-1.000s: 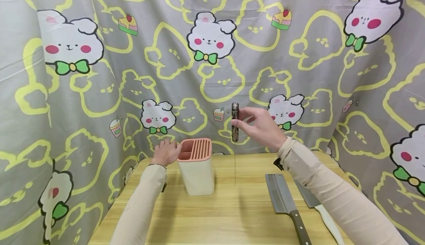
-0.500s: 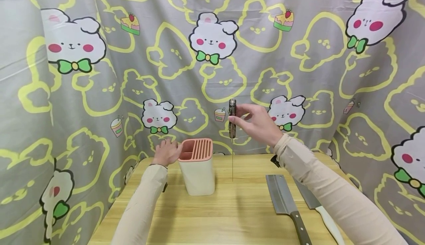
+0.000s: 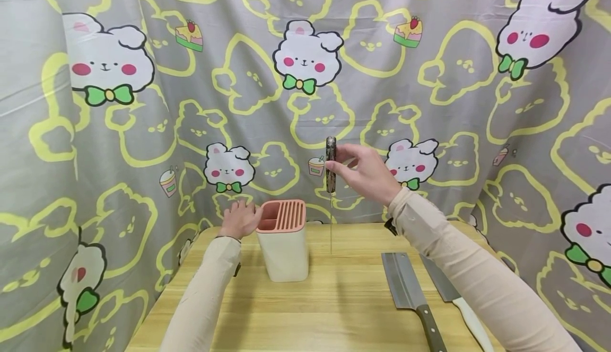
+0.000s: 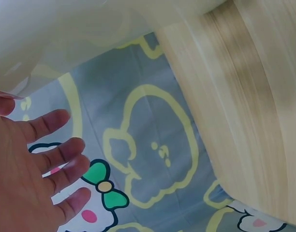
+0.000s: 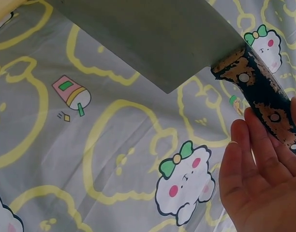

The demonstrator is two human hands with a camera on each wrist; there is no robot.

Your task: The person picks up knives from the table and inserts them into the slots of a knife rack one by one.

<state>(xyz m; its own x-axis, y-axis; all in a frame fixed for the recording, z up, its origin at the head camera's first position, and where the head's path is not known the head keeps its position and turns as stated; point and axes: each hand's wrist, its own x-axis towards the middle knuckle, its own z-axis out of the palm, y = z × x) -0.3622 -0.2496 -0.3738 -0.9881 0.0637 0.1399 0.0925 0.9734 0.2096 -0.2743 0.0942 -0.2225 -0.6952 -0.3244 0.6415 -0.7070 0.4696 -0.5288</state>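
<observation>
In the head view my right hand (image 3: 369,172) pinches the mottled dark handle of a cleaver (image 3: 331,166) between thumb and fingers. The cleaver hangs upright, blade down and edge-on to me, above the table to the right of a knife holder (image 3: 286,259). Its broad flat blade (image 5: 148,43) shows in the right wrist view. The knife holder is cream with a pink top, slotted on the right and with open compartments on the left. My left hand (image 3: 240,220) is at the holder's left rim, thumb side against it, fingers spread loosely in the left wrist view.
A cleaver with a brown riveted handle (image 3: 406,283) lies at the right on the wooden table (image 3: 286,315). Beside it, a knife with a white handle (image 3: 470,320) is partly under my right forearm. A patterned grey curtain (image 3: 305,113) surrounds the table's back and sides.
My right hand has moved slightly left and up with the cleaver, closer to the knife holder. The left hand and the holder stay where they were.
</observation>
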